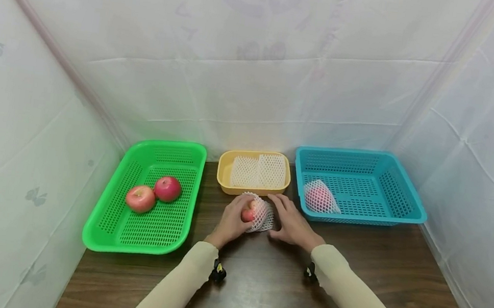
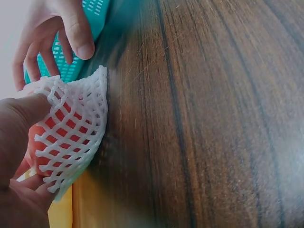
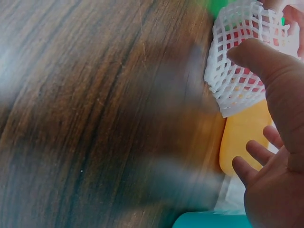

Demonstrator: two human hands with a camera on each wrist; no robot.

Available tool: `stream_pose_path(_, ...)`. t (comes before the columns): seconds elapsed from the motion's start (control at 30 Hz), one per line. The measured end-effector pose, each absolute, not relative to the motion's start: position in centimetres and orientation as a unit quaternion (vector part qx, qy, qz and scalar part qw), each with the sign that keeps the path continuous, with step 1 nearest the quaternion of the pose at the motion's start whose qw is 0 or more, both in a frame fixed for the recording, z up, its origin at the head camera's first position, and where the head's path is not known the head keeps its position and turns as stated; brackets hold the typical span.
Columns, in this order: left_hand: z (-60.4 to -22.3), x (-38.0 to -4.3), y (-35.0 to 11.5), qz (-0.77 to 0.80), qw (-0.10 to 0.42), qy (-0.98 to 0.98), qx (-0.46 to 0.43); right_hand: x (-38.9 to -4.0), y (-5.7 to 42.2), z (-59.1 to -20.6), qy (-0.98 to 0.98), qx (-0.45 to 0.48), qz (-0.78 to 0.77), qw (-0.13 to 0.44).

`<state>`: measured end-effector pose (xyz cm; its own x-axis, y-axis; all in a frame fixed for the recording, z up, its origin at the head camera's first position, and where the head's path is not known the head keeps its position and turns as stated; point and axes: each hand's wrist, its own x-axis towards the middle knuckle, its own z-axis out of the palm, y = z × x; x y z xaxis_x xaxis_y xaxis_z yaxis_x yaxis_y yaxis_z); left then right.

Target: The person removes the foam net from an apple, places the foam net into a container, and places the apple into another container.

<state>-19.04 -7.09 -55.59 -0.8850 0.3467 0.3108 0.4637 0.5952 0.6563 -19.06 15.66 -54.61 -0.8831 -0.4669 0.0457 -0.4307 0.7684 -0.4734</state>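
A red apple [image 1: 247, 215] sits partly inside a white foam net sleeve [image 1: 263, 216] above the table's middle. My left hand [image 1: 233, 220] grips the apple and the sleeve's rim; its thumb [image 2: 33, 110] presses at the mesh in the left wrist view. Just to the right is my right hand [image 1: 290, 222], fingers spread and relaxed, holding nothing. In the right wrist view its thumb [image 3: 256, 59] overlaps the sleeve [image 3: 228, 90]; whether they touch I cannot tell. The sleeve's loose end points toward the right hand.
Two apples [image 1: 140, 198] lie in a green basket [image 1: 94, 230] on the left. Behind the hands, a yellow tray [image 1: 224, 187] bears flat foam sleeves [image 1: 271, 171]. A netted apple [image 1: 319, 197] lies in the blue basket [image 1: 403, 178] at right. White sheeting [image 1: 254, 93] encloses the wooden table [image 1: 257, 299].
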Motion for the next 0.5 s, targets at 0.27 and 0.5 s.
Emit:
stream_pose_path(0.27, -55.4, -18.9, -7.8, -0.393, 0.052, -0.897, -0.198, -19.3, 15.1, -54.7, 0.933, -0.266, -0.241, 0.023)
stream_pose_path(0.5, -55.2, -18.5, -8.4, -0.401, 0.018, -0.902, -0.158, -19.4, 14.7, -54.4, 0.927, -0.285, -0.244, 0.022)
